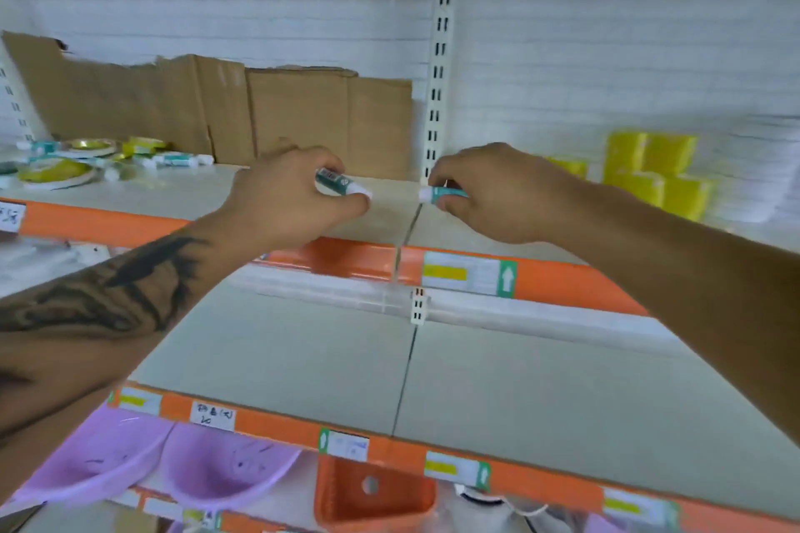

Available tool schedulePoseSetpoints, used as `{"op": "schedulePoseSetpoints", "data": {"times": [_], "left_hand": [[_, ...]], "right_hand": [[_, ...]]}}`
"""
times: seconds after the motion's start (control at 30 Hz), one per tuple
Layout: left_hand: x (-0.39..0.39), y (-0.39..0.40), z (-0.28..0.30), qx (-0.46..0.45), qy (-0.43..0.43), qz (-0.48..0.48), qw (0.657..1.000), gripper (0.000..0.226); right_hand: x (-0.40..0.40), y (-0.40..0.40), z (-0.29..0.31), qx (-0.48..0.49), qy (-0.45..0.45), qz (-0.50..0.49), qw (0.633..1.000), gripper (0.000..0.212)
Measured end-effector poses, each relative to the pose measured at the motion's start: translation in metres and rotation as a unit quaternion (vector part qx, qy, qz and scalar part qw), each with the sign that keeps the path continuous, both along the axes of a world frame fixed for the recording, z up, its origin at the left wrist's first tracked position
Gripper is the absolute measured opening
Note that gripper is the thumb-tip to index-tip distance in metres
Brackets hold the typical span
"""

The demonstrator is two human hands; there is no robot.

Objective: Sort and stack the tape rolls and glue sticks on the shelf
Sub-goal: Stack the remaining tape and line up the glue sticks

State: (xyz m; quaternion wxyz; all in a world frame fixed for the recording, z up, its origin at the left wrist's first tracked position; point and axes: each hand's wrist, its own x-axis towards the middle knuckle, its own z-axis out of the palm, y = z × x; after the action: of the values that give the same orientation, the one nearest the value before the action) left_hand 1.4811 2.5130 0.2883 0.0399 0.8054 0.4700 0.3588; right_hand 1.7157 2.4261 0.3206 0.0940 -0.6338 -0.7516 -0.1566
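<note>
My left hand (pixel 288 197) grips a teal and white glue stick (pixel 342 183) above the upper shelf (pixel 381 221), its white end pointing right. My right hand (pixel 489 195) holds a second teal glue stick (pixel 439 193), white end pointing left. The two sticks are a short gap apart near the shelf's middle seam. At the shelf's far left lies a loose pile of tape rolls (pixel 56 173) and more glue sticks (pixel 177 159), mixed together.
Torn cardboard (pixel 268 117) leans against the back wall. Yellow packs (pixel 653 173) stand stacked at the right. A slotted white upright (pixel 439 56) divides the bays. Below are a bare shelf (pixel 389 364), purple bowls (pixel 195 467) and an orange container (pixel 372 493).
</note>
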Motion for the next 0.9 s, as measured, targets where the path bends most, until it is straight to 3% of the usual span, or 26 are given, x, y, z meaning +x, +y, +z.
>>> {"op": "schedulePoseSetpoints", "data": {"times": [0.4,0.67,0.9], "left_hand": [[0.260,-0.152,-0.002,-0.018,0.049,-0.158,0.986,0.069],[0.371,-0.191,-0.002,-0.025,0.097,-0.240,0.966,0.068],[0.470,-0.195,0.007,-0.014,0.115,-0.296,0.948,0.051]], "right_hand": [[0.226,-0.226,-0.015,0.032,0.067,-0.189,0.979,0.017],[0.319,-0.291,-0.032,0.054,0.111,-0.277,0.953,0.022],[0.410,-0.296,-0.034,0.033,0.102,-0.324,0.940,0.019]]}}
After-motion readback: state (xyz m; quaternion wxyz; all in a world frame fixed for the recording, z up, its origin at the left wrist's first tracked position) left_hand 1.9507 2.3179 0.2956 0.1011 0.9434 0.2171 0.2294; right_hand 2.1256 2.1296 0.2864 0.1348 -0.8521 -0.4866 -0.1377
